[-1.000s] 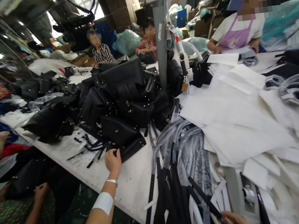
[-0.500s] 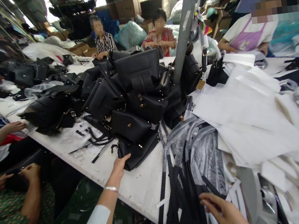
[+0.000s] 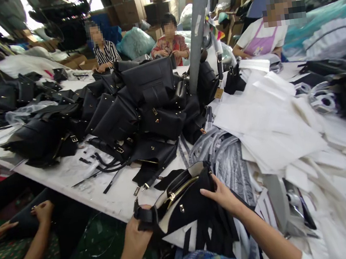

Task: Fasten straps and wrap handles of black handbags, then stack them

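A black handbag (image 3: pixel 196 196) with a gold zipper and a small gold clasp is held at the table's near edge, its mouth partly open and a pale edge showing inside. My left hand (image 3: pixel 138 234) is closed around a black strap or side flap at the bag's left end. At the opposite end, my right hand (image 3: pixel 222 195) grips the upper side, thumb on the front and fingers mostly hidden behind. Just beyond lies another black bag (image 3: pixel 160 152) with its flap hanging and gold buckles showing. Plastic-wrapped black straps (image 3: pixel 227 156) run beside my right hand.
A heap of black bags (image 3: pixel 117 115) covers the table's middle. White sheets (image 3: pixel 269 122) pile up on the right. A grey post (image 3: pixel 198 38) rises behind the heap. Co-workers sit across the table, and another person's hands (image 3: pixel 43 212) work at the lower left.
My left hand has drawn a bag from the heap's front toward me. My right hand has come up from the straps and taken hold of its other side. The view has shifted slightly.
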The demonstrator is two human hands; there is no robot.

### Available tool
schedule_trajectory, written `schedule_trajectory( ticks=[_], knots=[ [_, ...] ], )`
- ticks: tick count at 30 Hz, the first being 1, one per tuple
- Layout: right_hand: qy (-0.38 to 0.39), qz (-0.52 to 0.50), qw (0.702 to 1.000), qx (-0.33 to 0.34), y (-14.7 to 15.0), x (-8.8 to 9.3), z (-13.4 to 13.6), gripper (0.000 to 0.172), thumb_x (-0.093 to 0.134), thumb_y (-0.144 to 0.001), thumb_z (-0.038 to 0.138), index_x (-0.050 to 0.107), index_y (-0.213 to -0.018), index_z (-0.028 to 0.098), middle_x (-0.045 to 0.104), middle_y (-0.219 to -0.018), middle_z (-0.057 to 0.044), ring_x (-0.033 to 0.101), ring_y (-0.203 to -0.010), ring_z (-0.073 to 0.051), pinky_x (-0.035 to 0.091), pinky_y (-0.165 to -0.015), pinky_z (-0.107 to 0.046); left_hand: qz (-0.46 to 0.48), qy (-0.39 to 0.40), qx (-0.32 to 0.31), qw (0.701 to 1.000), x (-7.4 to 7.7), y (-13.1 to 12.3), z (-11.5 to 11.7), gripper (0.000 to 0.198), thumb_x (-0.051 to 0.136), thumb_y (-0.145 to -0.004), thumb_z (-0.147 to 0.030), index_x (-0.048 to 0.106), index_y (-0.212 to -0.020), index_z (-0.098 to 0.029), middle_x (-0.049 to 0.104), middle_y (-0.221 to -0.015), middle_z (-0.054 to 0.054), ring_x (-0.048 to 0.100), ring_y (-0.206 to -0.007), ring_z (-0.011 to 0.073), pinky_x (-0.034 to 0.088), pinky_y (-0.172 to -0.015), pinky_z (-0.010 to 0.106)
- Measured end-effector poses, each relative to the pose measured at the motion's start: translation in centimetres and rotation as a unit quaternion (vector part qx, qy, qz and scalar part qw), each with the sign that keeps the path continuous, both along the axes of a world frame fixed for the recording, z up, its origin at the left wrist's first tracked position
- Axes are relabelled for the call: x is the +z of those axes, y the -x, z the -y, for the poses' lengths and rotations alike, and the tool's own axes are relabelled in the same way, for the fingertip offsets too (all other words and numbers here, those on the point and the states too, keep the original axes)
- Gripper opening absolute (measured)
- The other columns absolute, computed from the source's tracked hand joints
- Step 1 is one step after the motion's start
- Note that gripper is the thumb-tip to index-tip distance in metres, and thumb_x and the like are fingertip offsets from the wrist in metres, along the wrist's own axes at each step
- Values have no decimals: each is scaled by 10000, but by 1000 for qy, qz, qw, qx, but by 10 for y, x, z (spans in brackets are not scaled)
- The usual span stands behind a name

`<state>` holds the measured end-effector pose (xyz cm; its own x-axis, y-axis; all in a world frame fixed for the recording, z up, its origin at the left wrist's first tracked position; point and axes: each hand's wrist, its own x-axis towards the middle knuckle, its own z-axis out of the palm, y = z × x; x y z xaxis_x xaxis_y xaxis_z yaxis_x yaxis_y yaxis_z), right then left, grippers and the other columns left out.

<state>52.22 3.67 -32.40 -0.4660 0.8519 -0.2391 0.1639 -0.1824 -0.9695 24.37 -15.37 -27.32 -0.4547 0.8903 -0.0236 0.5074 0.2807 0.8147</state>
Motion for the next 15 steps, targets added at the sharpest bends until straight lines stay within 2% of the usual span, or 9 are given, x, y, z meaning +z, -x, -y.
schedule_trajectory(
  ticks=[2,3,6,8,10,11,13,15],
  knots=[
    [-4,-39,999,21,1,9,0,560,760,-776,377,542,-1267,220,679,-1227,-90,654,-1124,-251,507,-1009,-413,-65,-42,-35,996,-8,14,-1,312,603,-781,-267,706,-1062,-176,714,-1121,101,648,-1088,289,498,-1012,442],
    [-18,-35,999,25,2,12,3,542,756,-776,350,538,-1255,221,681,-1209,-79,652,-1115,-244,502,-1007,-402,-94,-35,-39,994,-14,21,0,353,597,-788,-278,690,-1113,-178,689,-1198,108,616,-1160,291,462,-1058,450],
    [-91,16,996,17,10,3,18,478,749,-723,253,552,-1158,217,677,-1158,-55,641,-1097,-241,485,-1005,-384,-146,98,-12,984,-33,43,6,443,619,-735,-238,664,-1166,-144,674,-1250,151,614,-1187,316,484,-1027,452],
    [-109,45,993,8,18,-12,30,402,713,-699,203,562,-1071,213,684,-1089,-45,651,-1050,-241,493,-974,-381,-155,179,6,971,-34,59,9,327,595,-692,-161,726,-992,-150,752,-1042,154,700,-1009,340,553,-893,452],
    [-103,62,993,-1,24,-28,39,364,675,-701,180,568,-1047,215,690,-1033,-38,664,-1000,-240,505,-938,-385,-166,199,21,966,-24,73,6,213,544,-704,-133,737,-775,-188,762,-785,122,732,-801,341,575,-771,453],
    [-101,69,992,-3,26,-34,41,367,658,-708,175,570,-1061,218,691,-1020,-34,668,-983,-238,509,-925,-387,-172,198,30,965,-15,78,1,213,523,-737,-147,728,-737,-203,754,-741,110,729,-760,334,573,-749,450],
    [-102,77,992,-3,29,-42,40,380,638,-716,169,572,-1086,224,694,-1025,-31,671,-982,-236,507,-924,-388,-182,170,44,967,3,81,-16,260,471,-839,-221,731,-841,-210,764,-856,110,726,-842,318,567,-794,439],
    [-106,80,991,0,33,-45,35,392,625,-720,161,578,-1104,227,696,-1049,-34,669,-1007,-237,501,-939,-395,-180,122,24,976,16,74,-42,343,402,-928,-309,694,-1076,-209,730,-1126,106,685,-1048,276,534,-927,403]
  ],
)
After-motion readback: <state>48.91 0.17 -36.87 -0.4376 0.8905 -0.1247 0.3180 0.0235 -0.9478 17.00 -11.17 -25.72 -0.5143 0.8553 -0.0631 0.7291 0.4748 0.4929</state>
